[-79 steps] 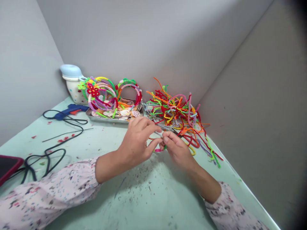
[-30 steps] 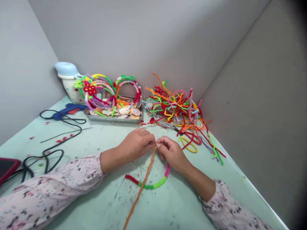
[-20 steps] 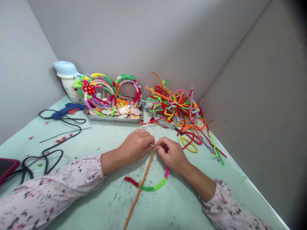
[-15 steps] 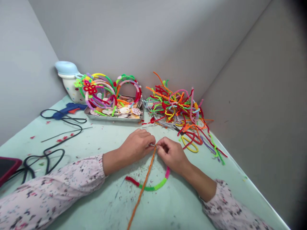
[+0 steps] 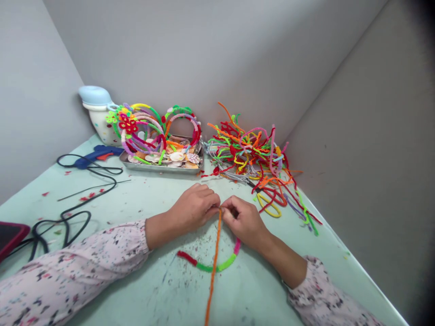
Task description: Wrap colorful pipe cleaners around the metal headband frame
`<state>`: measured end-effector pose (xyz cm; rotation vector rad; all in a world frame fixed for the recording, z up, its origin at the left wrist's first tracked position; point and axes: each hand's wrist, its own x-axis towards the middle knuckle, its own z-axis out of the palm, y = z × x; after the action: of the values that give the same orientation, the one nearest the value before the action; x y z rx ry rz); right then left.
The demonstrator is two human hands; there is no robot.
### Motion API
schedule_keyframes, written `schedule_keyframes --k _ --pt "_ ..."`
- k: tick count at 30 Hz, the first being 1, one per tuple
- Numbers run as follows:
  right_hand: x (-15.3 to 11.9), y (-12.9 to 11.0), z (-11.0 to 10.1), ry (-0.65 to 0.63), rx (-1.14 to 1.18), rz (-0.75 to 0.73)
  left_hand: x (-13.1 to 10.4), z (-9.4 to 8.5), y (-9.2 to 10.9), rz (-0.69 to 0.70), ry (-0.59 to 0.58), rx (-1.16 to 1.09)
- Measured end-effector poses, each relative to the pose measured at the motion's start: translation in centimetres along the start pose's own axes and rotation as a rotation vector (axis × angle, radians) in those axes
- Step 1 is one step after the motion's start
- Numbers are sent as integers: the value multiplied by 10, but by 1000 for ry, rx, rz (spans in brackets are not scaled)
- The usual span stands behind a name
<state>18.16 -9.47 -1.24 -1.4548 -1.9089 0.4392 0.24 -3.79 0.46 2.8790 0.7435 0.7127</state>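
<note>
My left hand and my right hand meet at the fingertips above the table, both closed in a pinch. From that point an orange pipe cleaner hangs down toward me. A headband, covered in red, green and pink fuzzy pipe cleaner, curves beneath it and runs up under my right hand. Its far end is hidden among the fingers, where my left hand pinches it. The right fingertips close on the top of the orange pipe cleaner; the exact contact is too small to make out.
Behind my hands stands a metal tray of seashells with several finished headbands. Loose pipe cleaners pile up at right, by yellow-handled scissors. Left are a blue glue gun, black cord, lidded cup and red-edged device.
The orange pipe cleaner's hanging length has swung right and now drops nearly straight. A small silvery bit that showed at my left fingertips is covered. Both hands stay almost in place.
</note>
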Motion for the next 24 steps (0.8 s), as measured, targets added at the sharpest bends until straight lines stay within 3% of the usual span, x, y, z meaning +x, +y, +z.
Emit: schedule_keyframes --k 9,24 --pt "0 0 -4 -48 24 -16 -1 0 0 -3 -8 6" --pt "0 3 -3 -24 -33 -53 -1 1 -2 24 -18 -36"
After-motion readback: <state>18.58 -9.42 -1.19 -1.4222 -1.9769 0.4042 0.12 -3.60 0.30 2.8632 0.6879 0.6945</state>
